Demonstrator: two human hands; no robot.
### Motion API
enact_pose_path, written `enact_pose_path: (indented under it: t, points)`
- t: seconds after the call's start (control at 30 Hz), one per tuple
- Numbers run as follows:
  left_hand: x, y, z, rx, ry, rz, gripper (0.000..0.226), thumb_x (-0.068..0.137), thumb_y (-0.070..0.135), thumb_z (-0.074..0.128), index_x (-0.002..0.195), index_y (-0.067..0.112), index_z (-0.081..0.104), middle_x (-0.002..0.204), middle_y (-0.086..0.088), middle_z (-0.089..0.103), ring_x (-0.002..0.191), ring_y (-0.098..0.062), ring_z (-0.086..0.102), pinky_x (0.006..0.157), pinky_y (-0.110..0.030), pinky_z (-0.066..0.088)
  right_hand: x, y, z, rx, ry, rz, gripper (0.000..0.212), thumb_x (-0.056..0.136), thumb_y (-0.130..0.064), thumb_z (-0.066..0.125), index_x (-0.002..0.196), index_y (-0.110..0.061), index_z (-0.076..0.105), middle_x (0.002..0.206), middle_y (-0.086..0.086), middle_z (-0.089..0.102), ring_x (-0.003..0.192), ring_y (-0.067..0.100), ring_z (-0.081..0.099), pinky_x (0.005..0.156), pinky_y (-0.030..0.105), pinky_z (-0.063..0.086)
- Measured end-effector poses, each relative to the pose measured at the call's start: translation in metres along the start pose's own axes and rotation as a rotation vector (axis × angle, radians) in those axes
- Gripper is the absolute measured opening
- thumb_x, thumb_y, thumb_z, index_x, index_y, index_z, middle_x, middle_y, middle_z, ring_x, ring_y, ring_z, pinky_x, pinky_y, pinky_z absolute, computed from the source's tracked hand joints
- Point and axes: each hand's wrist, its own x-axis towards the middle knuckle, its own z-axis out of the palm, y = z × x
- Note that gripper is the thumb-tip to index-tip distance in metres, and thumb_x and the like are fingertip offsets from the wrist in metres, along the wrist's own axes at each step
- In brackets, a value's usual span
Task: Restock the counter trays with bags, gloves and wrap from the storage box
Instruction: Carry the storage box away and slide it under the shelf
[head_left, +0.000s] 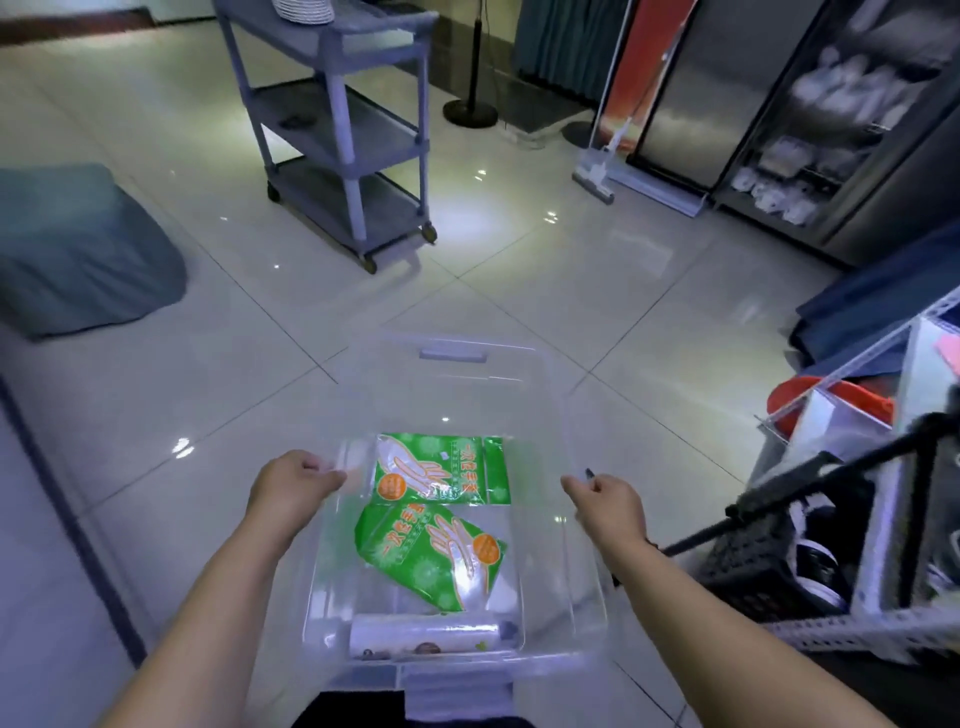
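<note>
I have the box (453, 355) up off the floor (519, 291) and held out in front of me. My left hand (296, 480) has its fingers curled over the left rim, and my right hand (605, 499) has its fingers curled over the right rim, so both are closed on the clear plastic and carry nothing else.

Through the walls I can see what lies inside. Two green glove packs are on the bottom, one (441, 470) toward the far end and the other (436, 556) tilted just nearer me, with their edges close or overlapping. A roll (423, 631) lies across the near end. I cannot tell whether it is wrap or bags. Something pale and clear sits by the left wall near my left hand, too faint to name.

No counter or trays are in sight. Ahead there is only tile, a grey cart (343, 130), and a rack (878, 551) on my right.

I judge the restocking itself as not begun. The stock is in the box, and this looks like the carrying stage. What is left, as far as I can see, is nearly all of it:
- reach the counter
- set the box down
- lift out the gloves, the roll and any bags
- lay each in its tray
</note>
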Motion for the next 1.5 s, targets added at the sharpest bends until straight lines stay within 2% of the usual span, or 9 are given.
enact_pose_path:
  t: [0.13, 0.27, 0.43, 0.6, 0.73, 1.0, 1.13, 1.23, 1.5]
  points:
    - [0.081, 0.038, -0.025, 0.055, 0.0, -0.002, 0.033, 0.073, 0.019, 0.075, 0.099, 0.004, 0.062, 0.092, -0.011, 0.064, 0.089, -0.032, 0.062, 0.077, -0.037, 0.048, 0.04, -0.059, 0.034, 0.003, -0.004, 0.014, 0.041, 0.078, -0.034, 0.063, 0.051, -0.015, 0.038, 0.053, 0.006, 0.057, 0.055, 0.026, 0.049, 0.056, 0.031, 0.037]
    - [0.157, 0.087, -0.028, 0.118, 0.023, 0.03, 0.029, 0.075, 0.017, 0.072, 0.099, 0.003, 0.062, 0.095, -0.014, 0.065, 0.087, -0.033, 0.061, 0.076, -0.035, 0.046, 0.085, -0.104, 0.053, -0.025, 0.039, 0.029, 0.04, 0.079, -0.039, 0.061, 0.054, -0.014, 0.042, 0.067, 0.017, 0.067, 0.066, 0.032, 0.058, 0.058, 0.032, 0.04]
    - [0.227, 0.152, 0.015, 0.18, -0.02, 0.108, 0.018, 0.075, 0.012, 0.068, 0.091, 0.007, 0.061, 0.089, -0.01, 0.063, 0.079, -0.029, 0.058, 0.073, -0.033, 0.044, 0.154, -0.12, 0.049, 0.012, 0.099, 0.115, 0.039, 0.08, -0.039, 0.061, 0.056, -0.013, 0.044, 0.069, 0.017, 0.068, 0.069, 0.035, 0.06, 0.057, 0.031, 0.04]
    - [0.293, 0.232, 0.093, 0.277, -0.096, 0.213, 0.016, 0.075, 0.017, 0.069, 0.086, 0.011, 0.059, 0.083, -0.007, 0.06, 0.076, -0.026, 0.055, 0.067, -0.03, 0.038, 0.246, -0.118, 0.019, 0.06, 0.163, 0.187, 0.039, 0.08, -0.038, 0.062, 0.053, -0.015, 0.044, 0.065, 0.016, 0.068, 0.06, 0.03, 0.056, 0.056, 0.031, 0.043]
    - [0.333, 0.302, 0.166, 0.27, -0.144, 0.227, 0.02, 0.075, 0.02, 0.072, 0.085, 0.01, 0.057, 0.081, -0.008, 0.06, 0.074, -0.026, 0.054, 0.066, -0.031, 0.038, 0.331, -0.117, -0.025, 0.071, 0.183, 0.242, 0.044, 0.08, -0.037, 0.063, 0.049, -0.016, 0.04, 0.052, 0.005, 0.061, 0.054, 0.025, 0.052, 0.053, 0.03, 0.04]
    - [0.393, 0.416, 0.284, 0.365, -0.254, 0.28, 0.014, 0.075, 0.018, 0.067, 0.085, 0.013, 0.059, 0.087, -0.011, 0.063, 0.078, -0.026, 0.054, 0.068, -0.029, 0.037, 0.47, -0.124, -0.11, 0.082, 0.227, 0.333, 0.037, 0.078, -0.037, 0.063, 0.053, -0.014, 0.047, 0.054, 0.002, 0.065, 0.06, 0.026, 0.059, 0.058, 0.029, 0.044]
    - [0.432, 0.469, 0.343, 0.426, -0.34, 0.363, 0.012, 0.075, 0.024, 0.063, 0.074, 0.012, 0.06, 0.093, -0.02, 0.067, 0.085, -0.032, 0.06, 0.069, -0.03, 0.039, 0.535, -0.125, -0.138, 0.093, 0.263, 0.376, 0.036, 0.078, -0.04, 0.063, 0.055, -0.015, 0.052, 0.056, 0.002, 0.066, 0.063, 0.026, 0.061, 0.061, 0.03, 0.046]
    - [0.467, 0.515, 0.395, 0.431, -0.403, 0.409, 0.018, 0.078, 0.015, 0.065, 0.091, 0.002, 0.064, 0.101, -0.02, 0.067, 0.094, -0.033, 0.061, 0.076, -0.031, 0.043, 0.577, -0.122, -0.154, 0.106, 0.31, 0.44, 0.037, 0.079, -0.043, 0.063, 0.057, -0.016, 0.055, 0.055, -0.002, 0.065, 0.063, 0.023, 0.062, 0.062, 0.03, 0.046]
    - [0.52, 0.633, 0.524, 0.592, -0.605, 0.607, 0.014, 0.077, 0.016, 0.066, 0.086, 0.005, 0.063, 0.09, -0.014, 0.068, 0.087, -0.031, 0.062, 0.067, -0.027, 0.037, 0.65, -0.109, -0.192, 0.317, 0.479, 0.703, 0.035, 0.078, -0.043, 0.065, 0.059, -0.014, 0.059, 0.053, 0.0, 0.066, 0.059, 0.022, 0.064, 0.063, 0.031, 0.049]
